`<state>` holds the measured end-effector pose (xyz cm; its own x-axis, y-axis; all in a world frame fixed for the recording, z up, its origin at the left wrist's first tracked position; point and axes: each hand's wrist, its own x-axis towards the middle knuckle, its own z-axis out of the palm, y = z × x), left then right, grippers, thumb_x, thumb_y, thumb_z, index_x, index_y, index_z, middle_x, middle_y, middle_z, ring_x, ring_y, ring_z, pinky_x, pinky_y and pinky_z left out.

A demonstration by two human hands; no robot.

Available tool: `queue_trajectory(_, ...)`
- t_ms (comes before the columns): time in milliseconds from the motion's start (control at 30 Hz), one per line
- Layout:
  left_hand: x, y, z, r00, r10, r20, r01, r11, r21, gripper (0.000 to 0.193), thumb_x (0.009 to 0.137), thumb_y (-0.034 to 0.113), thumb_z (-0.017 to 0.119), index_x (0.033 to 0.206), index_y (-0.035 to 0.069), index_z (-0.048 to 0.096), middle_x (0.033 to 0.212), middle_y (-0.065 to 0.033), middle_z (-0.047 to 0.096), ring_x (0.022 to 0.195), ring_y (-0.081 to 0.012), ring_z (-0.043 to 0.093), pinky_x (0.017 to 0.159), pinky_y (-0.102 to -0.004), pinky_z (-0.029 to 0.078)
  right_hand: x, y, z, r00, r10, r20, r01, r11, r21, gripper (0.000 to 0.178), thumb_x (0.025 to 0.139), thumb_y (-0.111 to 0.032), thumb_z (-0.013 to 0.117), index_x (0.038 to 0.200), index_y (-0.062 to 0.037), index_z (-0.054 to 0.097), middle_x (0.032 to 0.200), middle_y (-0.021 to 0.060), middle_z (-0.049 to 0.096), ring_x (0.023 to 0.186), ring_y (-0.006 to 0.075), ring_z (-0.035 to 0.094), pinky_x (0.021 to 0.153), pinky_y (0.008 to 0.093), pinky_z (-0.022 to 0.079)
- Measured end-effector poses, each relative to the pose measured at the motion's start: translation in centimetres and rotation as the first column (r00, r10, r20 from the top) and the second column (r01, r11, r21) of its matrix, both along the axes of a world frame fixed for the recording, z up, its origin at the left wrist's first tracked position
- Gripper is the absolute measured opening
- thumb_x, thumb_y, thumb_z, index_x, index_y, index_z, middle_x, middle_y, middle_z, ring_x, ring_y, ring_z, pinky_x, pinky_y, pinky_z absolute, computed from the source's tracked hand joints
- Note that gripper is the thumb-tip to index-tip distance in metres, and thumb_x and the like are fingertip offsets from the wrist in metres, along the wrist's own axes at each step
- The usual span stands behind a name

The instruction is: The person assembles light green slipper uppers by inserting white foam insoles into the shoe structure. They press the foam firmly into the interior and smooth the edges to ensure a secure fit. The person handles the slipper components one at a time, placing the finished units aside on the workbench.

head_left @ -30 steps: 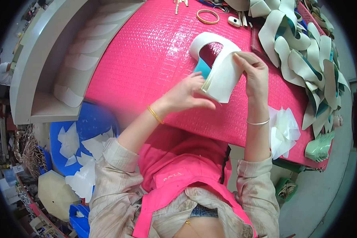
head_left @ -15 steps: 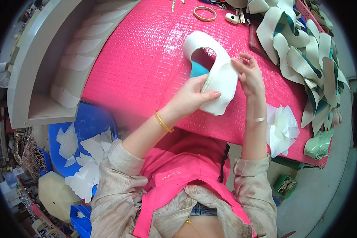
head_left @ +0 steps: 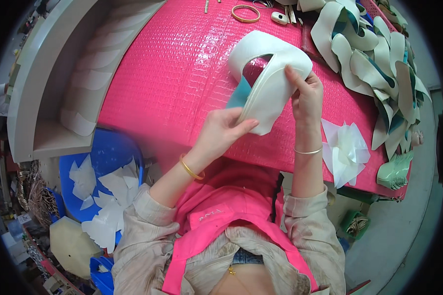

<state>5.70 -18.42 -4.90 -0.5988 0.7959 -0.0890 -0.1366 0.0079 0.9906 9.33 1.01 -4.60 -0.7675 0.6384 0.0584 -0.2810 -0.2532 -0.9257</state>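
Note:
A white shoe upper [head_left: 273, 93] with a teal lining [head_left: 238, 94] is held over the pink table. It curves into a loop, and the pink tabletop shows through its opening. My left hand [head_left: 224, 129] grips the near end, thumb on top and fingers underneath. At the right side, my right hand [head_left: 307, 93] pinches the edge, its thumb lying on the white face and its other fingers behind. The undersides of the fingers are hidden by the piece.
Similar white uppers [head_left: 374, 61] are heaped at the right of the pink table [head_left: 167, 69]. White sheet pieces [head_left: 346, 152] and green curved pieces [head_left: 395, 171] lie near its right corner. A grey shelf [head_left: 47, 88] and a blue chair [head_left: 108, 140] with white scraps stand left. A tape roll [head_left: 245, 14] lies at the back.
My right hand has closed on the upper's right edge, where its fingers were partly spread before. The upper has turned and its far part is spread wider. My left hand has shifted slightly left and nearer.

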Motion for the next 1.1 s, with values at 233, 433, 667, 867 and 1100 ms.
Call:
queue_trajectory(233,0.2,0.7,-0.5,0.981,0.007,0.192,-0.035,0.989,0.141,0.047,0.084,0.007,0.058,0.124,-0.008,0.040,0.111,-0.0085,0.056,0.092,-0.0106,0.056,0.081,-0.0238,0.045,-1.2,-0.4,1.0,0.963,-0.268,-0.022,0.269,0.963,0.035,0.026,0.083,-0.025,0.062,0.080,0.0006,0.061,0.072,0.0065,0.063,0.057,0.0111,0.059,0.051,0.0210,0.047)
queue_trajectory(433,-0.4,0.4,0.4,0.956,-0.170,0.238,0.121,0.971,0.205,0.041,0.087,0.017,0.055,0.119,-0.006,0.045,0.109,-0.0100,0.057,0.089,-0.0132,0.058,0.083,-0.0274,0.046,-1.5,-1.2,1.9,0.972,-0.236,-0.015,0.234,0.949,0.211,0.037,0.086,-0.037,0.054,0.080,-0.0010,0.060,0.071,0.0042,0.062,0.057,0.0087,0.058,0.050,0.0196,0.045)
queue_trajectory(667,-5.9,3.4,4.2,0.776,0.338,0.532,-0.544,0.785,0.295,0.038,0.088,0.028,0.053,0.106,-0.005,0.054,0.094,-0.0134,0.062,0.079,-0.0208,0.063,0.074,-0.0339,0.052,-0.7,-3.1,2.3,0.830,0.553,0.075,-0.550,0.789,0.272,0.056,0.076,-0.019,0.067,0.124,-0.0012,0.042,0.119,0.0094,0.048,0.102,0.0136,0.049,0.086,0.0284,0.041)
queue_trajectory(867,-6.7,3.7,3.8,0.755,0.407,0.514,-0.606,0.732,0.311,0.042,0.087,0.035,0.053,0.100,-0.005,0.056,0.088,-0.0135,0.063,0.075,-0.0205,0.063,0.065,-0.0316,0.053,-2.0,-5.6,3.2,0.887,0.422,0.186,-0.461,0.827,0.322,0.021,0.081,-0.012,0.061,0.091,0.0062,0.061,0.082,0.0033,0.061,0.081,0.0058,0.050,0.069,0.0216,0.040)
queue_trajectory(1100,-5.7,4.3,3.3,0.727,0.594,0.344,-0.686,0.612,0.394,0.037,0.084,0.035,0.059,0.076,-0.001,0.063,0.069,-0.0045,0.061,0.058,-0.0086,0.056,0.050,-0.0235,0.045,-1.7,-7.0,2.4,0.956,0.275,-0.098,-0.280,0.959,-0.038,0.029,0.089,-0.024,0.052,0.080,0.0017,0.061,0.069,-0.0034,0.053,0.065,0.0031,0.041,0.059,0.0203,0.033)
